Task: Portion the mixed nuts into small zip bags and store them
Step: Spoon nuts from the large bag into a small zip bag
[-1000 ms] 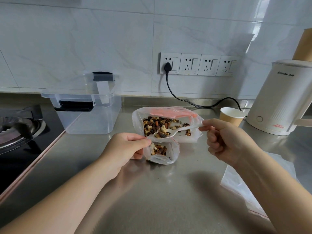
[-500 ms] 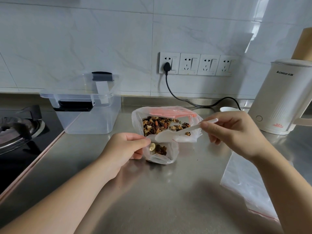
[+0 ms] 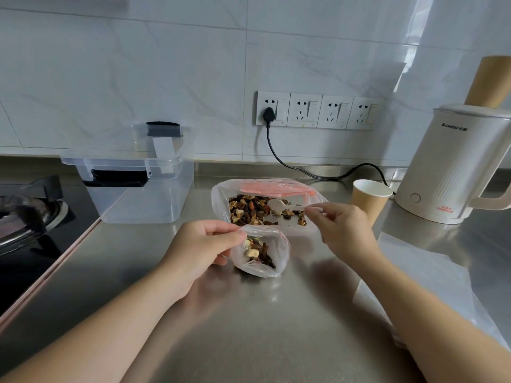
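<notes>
A large clear bag of mixed nuts point(image 3: 221, 200) with a red zip strip lies open on the steel counter. In front of it stands a small zip bag point(image 3: 272, 255) partly filled with nuts. My left hand point(image 3: 199, 247) pinches the small bag's rim at its left side and holds it open. My right hand point(image 3: 343, 230) pinches the handle of a white plastic spoon point(image 3: 279, 207), whose bowl rests on the nuts inside the large bag.
An open clear storage box point(image 3: 143, 200) with a black latch stands at the left, beside a gas hob point(image 3: 27, 217). A paper cup point(image 3: 369, 201) and a white kettle point(image 3: 453, 172) stand at the right. Flat empty zip bags point(image 3: 431, 288) lie under my right forearm.
The spoon emptied its nuts into the small bag, then went back into the large bag. My right hand came lower and uncovered the paper cup.
</notes>
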